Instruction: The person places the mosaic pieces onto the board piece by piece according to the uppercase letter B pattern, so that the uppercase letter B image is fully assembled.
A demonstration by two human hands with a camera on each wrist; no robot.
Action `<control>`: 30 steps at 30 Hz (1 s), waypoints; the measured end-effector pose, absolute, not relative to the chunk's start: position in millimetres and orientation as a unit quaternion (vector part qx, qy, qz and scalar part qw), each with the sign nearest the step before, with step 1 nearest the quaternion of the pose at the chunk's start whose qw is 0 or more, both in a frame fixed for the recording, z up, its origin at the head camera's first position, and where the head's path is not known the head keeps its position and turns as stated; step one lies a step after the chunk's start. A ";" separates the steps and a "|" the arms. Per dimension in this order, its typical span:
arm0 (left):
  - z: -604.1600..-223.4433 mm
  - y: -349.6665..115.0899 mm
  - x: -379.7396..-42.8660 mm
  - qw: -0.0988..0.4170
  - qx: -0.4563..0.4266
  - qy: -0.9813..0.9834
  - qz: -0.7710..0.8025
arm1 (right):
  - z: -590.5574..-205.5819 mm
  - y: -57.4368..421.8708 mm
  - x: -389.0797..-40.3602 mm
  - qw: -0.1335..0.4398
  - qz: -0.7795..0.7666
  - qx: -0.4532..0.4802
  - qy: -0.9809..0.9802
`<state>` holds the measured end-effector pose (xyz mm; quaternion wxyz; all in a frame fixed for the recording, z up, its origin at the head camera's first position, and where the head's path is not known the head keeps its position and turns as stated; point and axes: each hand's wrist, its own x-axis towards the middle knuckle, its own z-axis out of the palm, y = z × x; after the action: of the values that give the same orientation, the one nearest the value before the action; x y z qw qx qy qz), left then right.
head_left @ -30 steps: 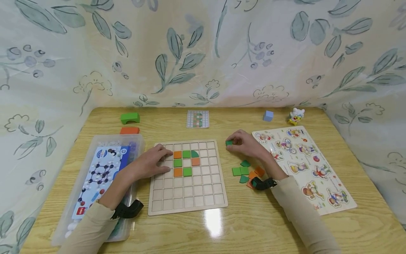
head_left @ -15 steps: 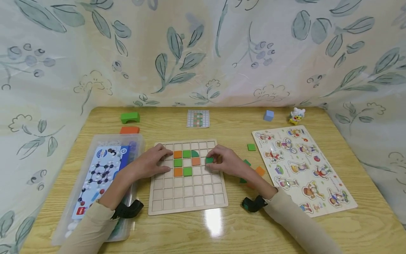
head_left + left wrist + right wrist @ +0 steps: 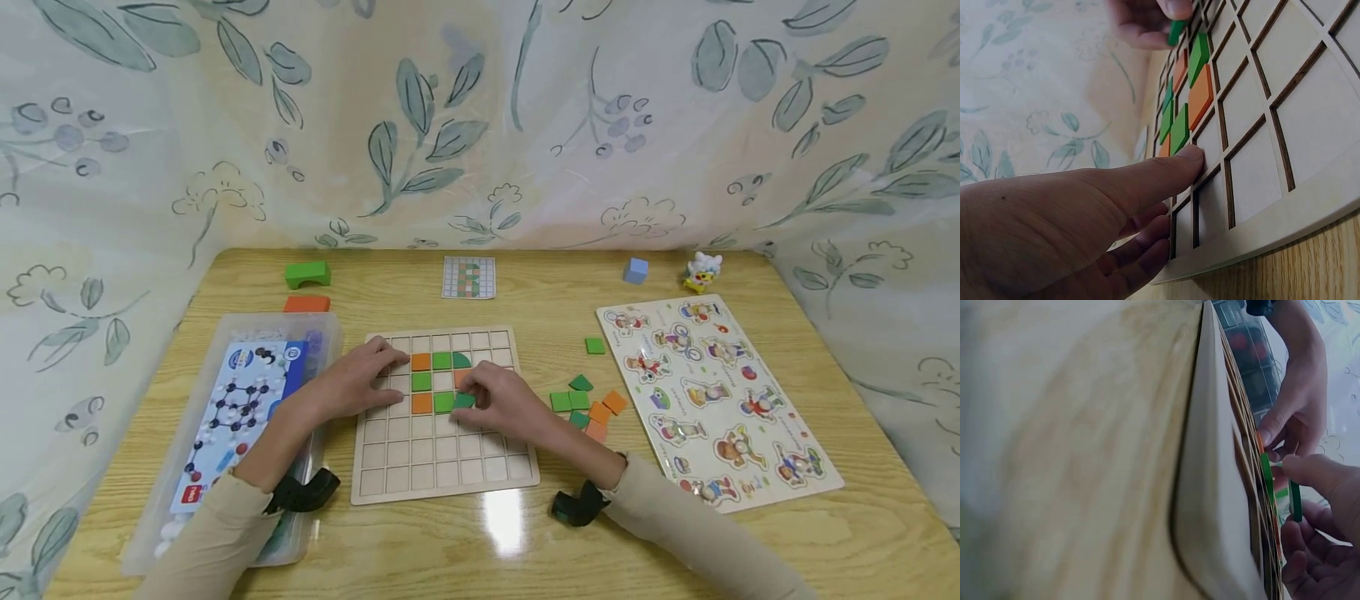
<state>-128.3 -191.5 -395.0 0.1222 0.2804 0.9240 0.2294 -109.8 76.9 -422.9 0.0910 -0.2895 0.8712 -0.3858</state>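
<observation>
A wooden grid board (image 3: 420, 482) lies on the table, with orange, light green and dark green tiles set in its upper middle cells. My right hand (image 3: 504, 402) pinches a dark green tile (image 3: 464, 401) between thumb and fingers. That tile (image 3: 1295, 500) is tilted just above the board, beside a light green square (image 3: 444, 402). My left hand (image 3: 358, 385) rests on the board's left side, fingers spread, next to the orange tiles (image 3: 422, 361). In the left wrist view its thumb touches the grid beside the tiles. The right hand partly hides another orange tile.
Loose green and orange tiles (image 3: 579, 400) lie right of the board, and a single green square (image 3: 595, 346) farther back. A picture puzzle board (image 3: 708, 425) is at the right, a plastic box (image 3: 322, 367) at the left. Behind stand a pattern card (image 3: 468, 277), blocks (image 3: 307, 275) and a figurine (image 3: 702, 272).
My right hand has carried the dark green tile leftward from beside the board to over its middle, uncovering the loose tiles. The left hand has stayed in place.
</observation>
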 end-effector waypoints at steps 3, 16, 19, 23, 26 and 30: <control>-395.3 -191.3 -128.6 0.123 0.281 0.924 0.229 | -424.2 74.3 -109.0 0.091 -0.380 -0.281 0.876; -393.7 -191.1 -129.4 0.123 0.281 0.923 0.232 | -424.8 71.2 -106.8 0.085 -0.361 -0.284 0.884; -393.6 -190.4 -128.7 0.122 0.281 0.924 0.230 | -424.3 70.2 -106.3 0.086 -0.363 -0.276 0.886; -393.5 -189.7 -128.3 0.125 0.278 0.925 0.228 | -422.3 68.7 -106.2 0.078 -0.353 -0.268 0.893; -393.3 -189.6 -128.4 0.128 0.276 0.925 0.227 | -421.4 67.6 -106.6 0.072 -0.345 -0.265 0.898; -393.3 -189.7 -128.8 0.130 0.272 0.926 0.226 | -421.9 67.2 -107.2 0.071 -0.344 -0.261 0.899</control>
<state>-128.8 -189.7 -393.3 0.1302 0.2717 0.9263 0.2263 -107.2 67.2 -421.9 0.0710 -0.2614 0.8991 -0.3439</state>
